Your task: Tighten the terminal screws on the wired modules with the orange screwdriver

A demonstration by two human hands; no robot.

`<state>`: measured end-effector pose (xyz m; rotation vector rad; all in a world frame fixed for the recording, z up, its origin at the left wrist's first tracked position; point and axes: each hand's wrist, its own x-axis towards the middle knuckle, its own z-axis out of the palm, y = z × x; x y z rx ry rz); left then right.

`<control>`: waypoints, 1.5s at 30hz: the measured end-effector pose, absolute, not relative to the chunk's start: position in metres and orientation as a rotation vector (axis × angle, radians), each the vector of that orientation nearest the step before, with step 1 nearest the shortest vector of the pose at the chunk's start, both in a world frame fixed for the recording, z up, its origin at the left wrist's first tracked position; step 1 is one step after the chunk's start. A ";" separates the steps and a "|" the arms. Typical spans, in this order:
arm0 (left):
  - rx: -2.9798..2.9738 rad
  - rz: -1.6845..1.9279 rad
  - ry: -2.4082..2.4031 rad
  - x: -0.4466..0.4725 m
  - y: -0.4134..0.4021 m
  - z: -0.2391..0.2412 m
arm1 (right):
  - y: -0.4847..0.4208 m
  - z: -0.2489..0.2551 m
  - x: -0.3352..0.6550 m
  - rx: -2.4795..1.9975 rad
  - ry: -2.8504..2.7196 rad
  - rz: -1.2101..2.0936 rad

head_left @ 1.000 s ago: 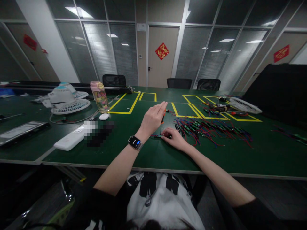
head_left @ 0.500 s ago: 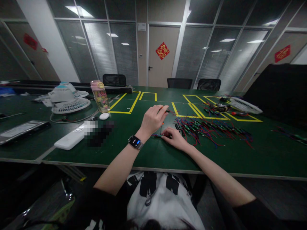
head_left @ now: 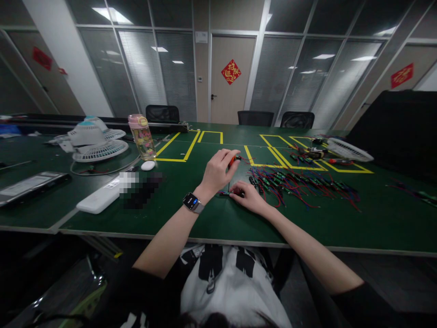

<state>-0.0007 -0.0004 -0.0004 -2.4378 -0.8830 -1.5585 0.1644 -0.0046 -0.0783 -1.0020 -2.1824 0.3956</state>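
Observation:
My left hand (head_left: 217, 171), with a watch on its wrist, is closed around the orange and black handle of a screwdriver (head_left: 232, 161). The screwdriver stands upright, its thin dark shaft running down to a small green circuit board (head_left: 224, 193) on the table. My right hand (head_left: 250, 197) rests low on the tabletop, fingers curled and pinching the right end of that board; part of the board is hidden beneath them. To the right of my hands spreads a pile of green circuit boards with red and blue wires (head_left: 290, 182).
On the green table (head_left: 164, 218), a white fan (head_left: 100, 148), a pink-lidded bottle (head_left: 142, 139) and a long white device (head_left: 102, 197) lie to the left. Another white fan (head_left: 350, 150) and a red-black tool (head_left: 341, 162) are at right. Yellow tape marks the far side.
The left fingers have shifted on the screwdriver, so more of its orange handle shows now. My right hand and the board look unmoved.

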 end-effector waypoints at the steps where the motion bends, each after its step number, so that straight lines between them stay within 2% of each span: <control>1: -2.486 -1.627 -0.852 0.000 -0.001 0.000 | -0.005 -0.078 0.164 -1.001 -2.179 0.401; 8: -2.688 -2.135 -0.898 0.006 0.003 -0.002 | -0.003 -0.079 0.164 -1.004 -2.190 0.398; 14: -2.581 -2.283 -0.945 0.006 0.008 -0.003 | -0.003 -0.078 0.165 -1.000 -2.204 0.370; 23: -2.903 -2.647 -0.843 0.007 0.010 0.002 | -0.002 -0.081 0.165 -1.000 -2.199 0.393; 31: -2.585 -2.394 -1.103 0.002 0.010 0.002 | -0.004 -0.079 0.165 -0.998 -2.185 0.413; 39: -2.852 -2.683 -0.872 0.004 0.014 0.001 | -0.003 -0.080 0.164 -0.999 -2.174 0.401; 45: -2.601 -2.493 -1.057 0.003 0.013 0.000 | -0.003 -0.080 0.165 -1.001 -2.184 0.400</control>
